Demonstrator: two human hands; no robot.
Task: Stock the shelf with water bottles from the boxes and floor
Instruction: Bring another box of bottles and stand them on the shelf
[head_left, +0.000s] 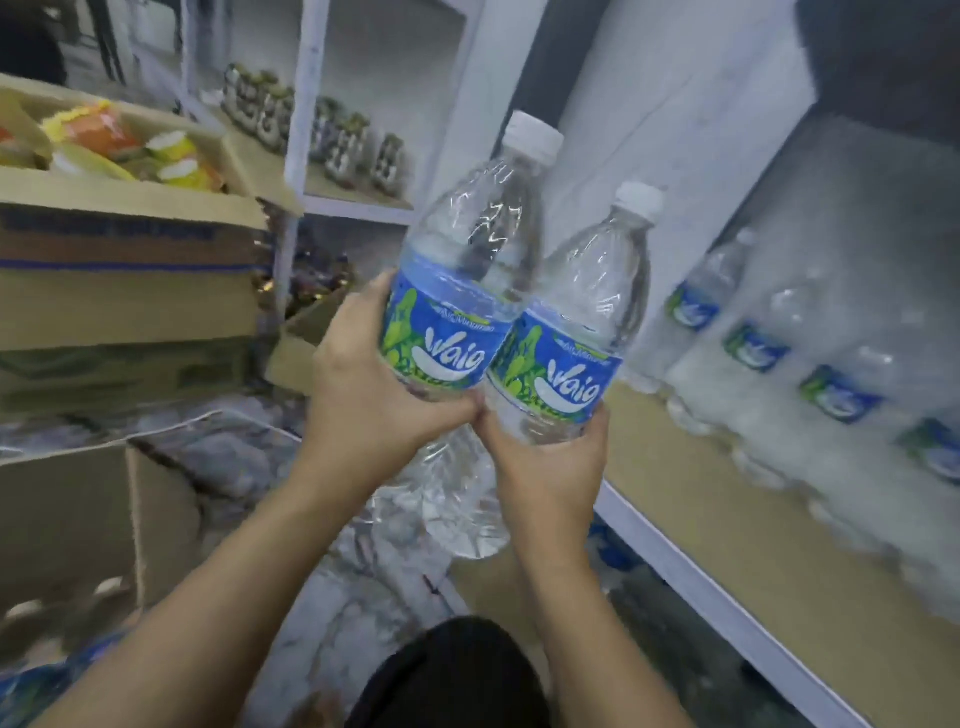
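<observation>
My left hand (363, 384) grips a clear water bottle (467, 249) with a blue and green label and a white cap. Right beside it, my right hand (545, 462) grips a second bottle (587, 312) of the same kind. Both bottles are held in the air, tilted, touching each other, just left of the shelf. A row of several identical bottles (810, 374) stands on the shelf board (727, 519) at the right.
Stacked cardboard boxes (130, 291) stand at the left, the top one open with yellow and orange packets. A lower open box (67, 519) sits at the bottom left. Small jars (337, 140) line a far shelf. My dark-clad knee (457, 675) is below.
</observation>
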